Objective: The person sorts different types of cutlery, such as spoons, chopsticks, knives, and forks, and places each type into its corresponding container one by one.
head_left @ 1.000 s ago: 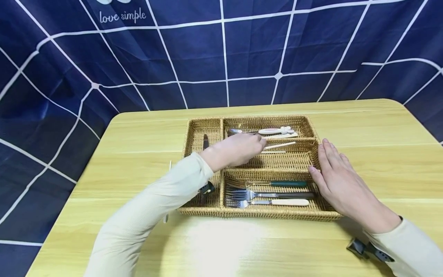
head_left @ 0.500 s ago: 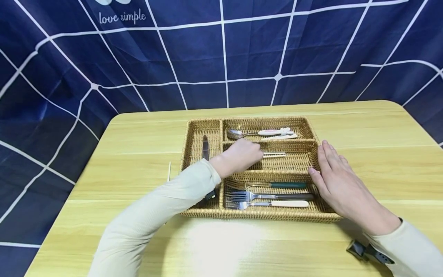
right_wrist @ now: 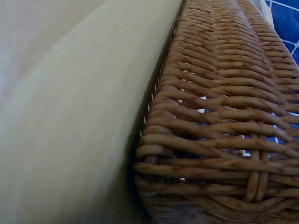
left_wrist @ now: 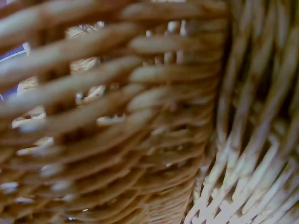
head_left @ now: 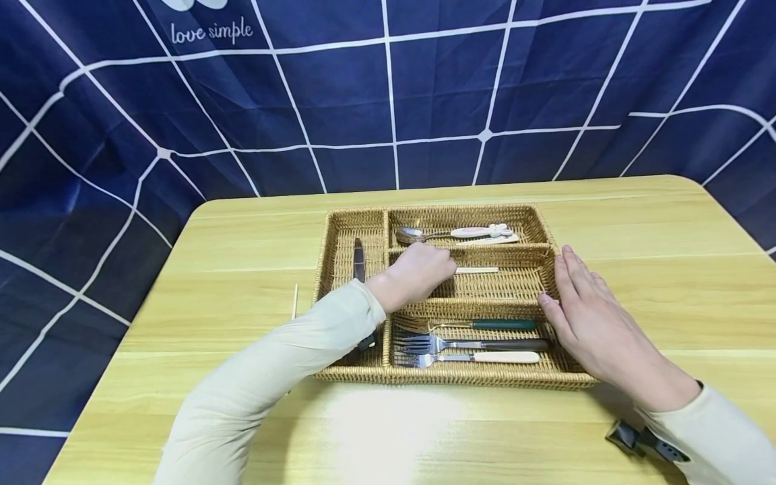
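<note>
A wicker tray [head_left: 461,376] with several compartments sits mid-table. My left hand [head_left: 418,273] reaches into its middle compartment, fingers curled over the near end of pale chopsticks [head_left: 479,270] that lie flat there. Flat and with straight fingers, my right hand [head_left: 585,310] presses against the tray's right rim. The left wrist view is filled by a blurred close-up of wicker weave [left_wrist: 140,116]. The right wrist view shows the tray's outer wall [right_wrist: 219,116] on the table [right_wrist: 70,116]; neither hand appears in the wrist views.
A white-handled spoon [head_left: 461,233] lies in the far compartment, a knife [head_left: 359,259] in the left one, three forks [head_left: 473,340] in the near one. A single pale stick [head_left: 295,301] lies on the table left of the tray. A blue gridded cloth [head_left: 388,87] hangs behind.
My left hand has lowered the chopsticks from a raised angle to flat in the middle compartment and drawn back slightly. The right hand has stayed on the rim.
</note>
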A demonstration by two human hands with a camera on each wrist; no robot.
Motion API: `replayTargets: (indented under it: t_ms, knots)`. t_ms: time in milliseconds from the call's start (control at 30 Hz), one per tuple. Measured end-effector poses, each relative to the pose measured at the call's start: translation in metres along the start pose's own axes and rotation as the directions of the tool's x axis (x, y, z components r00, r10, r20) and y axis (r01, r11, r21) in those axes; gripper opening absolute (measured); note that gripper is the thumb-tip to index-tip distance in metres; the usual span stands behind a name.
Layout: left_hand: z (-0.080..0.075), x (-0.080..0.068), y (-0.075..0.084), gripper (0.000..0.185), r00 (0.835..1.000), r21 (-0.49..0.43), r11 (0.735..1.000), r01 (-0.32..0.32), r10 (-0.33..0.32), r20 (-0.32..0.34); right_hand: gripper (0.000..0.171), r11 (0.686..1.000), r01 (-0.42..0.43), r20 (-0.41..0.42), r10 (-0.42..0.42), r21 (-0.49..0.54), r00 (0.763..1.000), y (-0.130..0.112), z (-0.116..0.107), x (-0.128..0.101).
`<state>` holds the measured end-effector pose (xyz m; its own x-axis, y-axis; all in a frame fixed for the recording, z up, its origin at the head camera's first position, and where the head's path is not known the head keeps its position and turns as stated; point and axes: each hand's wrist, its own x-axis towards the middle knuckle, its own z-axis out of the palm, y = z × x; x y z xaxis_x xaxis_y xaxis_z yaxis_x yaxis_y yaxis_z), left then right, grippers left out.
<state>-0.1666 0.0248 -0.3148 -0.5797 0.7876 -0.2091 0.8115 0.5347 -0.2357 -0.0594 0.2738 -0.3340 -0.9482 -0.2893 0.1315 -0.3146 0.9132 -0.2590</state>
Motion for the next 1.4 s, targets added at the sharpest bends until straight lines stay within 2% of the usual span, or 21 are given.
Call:
replayTargets:
  t_ms: [167, 267, 367, 500, 600, 767, 900, 1100, 1267, 1400]
  knots:
    - [-0.003, -0.007, -0.002, 0.021, 1.0, -0.077, 0.997, 0.023, -0.025, -0.017, 0.065, 1.0, 0.001, -0.001, -0.001, 0.001, 1.0, 0.0, 0.001, 0.0]
    - [-0.01, -0.015, -0.006, 0.014, 0.996, -0.104, 0.994, 0.042, -0.049, -0.075, 0.065, 1.0, 0.0, 0.0, 0.0, -0.002, 1.0, 0.001, 0.001, 0.0]
    - [-0.021, -0.028, -0.012, 0.015, 0.985, -0.153, 0.986, 0.063, -0.086, -0.152, 0.065, 1.0, 0.001, 0.002, -0.001, -0.012, 1.0, 0.001, 0.002, 0.0]
    - [-0.033, -0.05, -0.02, 0.02, 0.959, -0.22, 0.971, 0.092, -0.145, -0.242, 0.065, 0.999, 0.011, 0.007, -0.01, -0.035, 1.0, 0.001, 0.002, 0.0]
    - [-0.038, -0.07, -0.027, 0.023, 0.929, -0.229, 0.966, 0.121, -0.191, -0.316, 0.065, 0.998, 0.022, 0.007, -0.021, -0.053, 1.0, 0.001, 0.002, 0.001]
    - [-0.032, -0.103, -0.041, 0.022, 0.878, -0.282, 0.95, 0.135, -0.247, -0.411, 0.064, 0.995, 0.024, 0.003, -0.024, -0.092, 1.0, 0.002, 0.002, 0.002]
    - [-0.014, -0.132, -0.051, 0.023, 0.855, -0.371, 0.917, 0.147, -0.306, -0.418, 0.064, 0.995, 0.025, -0.003, -0.025, -0.095, 1.0, 0.002, 0.001, 0.003]
    - [0.016, -0.171, -0.062, 0.025, 0.834, -0.394, 0.876, 0.278, -0.424, -0.353, 0.065, 0.996, 0.025, 0.0, -0.025, -0.086, 1.0, 0.002, 0.0, 0.004]
    - [0.027, -0.189, -0.066, 0.026, 0.828, -0.399, 0.855, 0.332, -0.467, -0.311, 0.065, 0.996, 0.02, 0.009, -0.019, -0.081, 1.0, 0.003, 0.0, 0.003]
    - [0.035, -0.196, -0.066, 0.024, 0.832, -0.407, 0.844, 0.349, -0.48, -0.28, 0.065, 0.998, 0.019, 0.012, -0.018, -0.065, 1.0, 0.002, 0.001, 0.003]
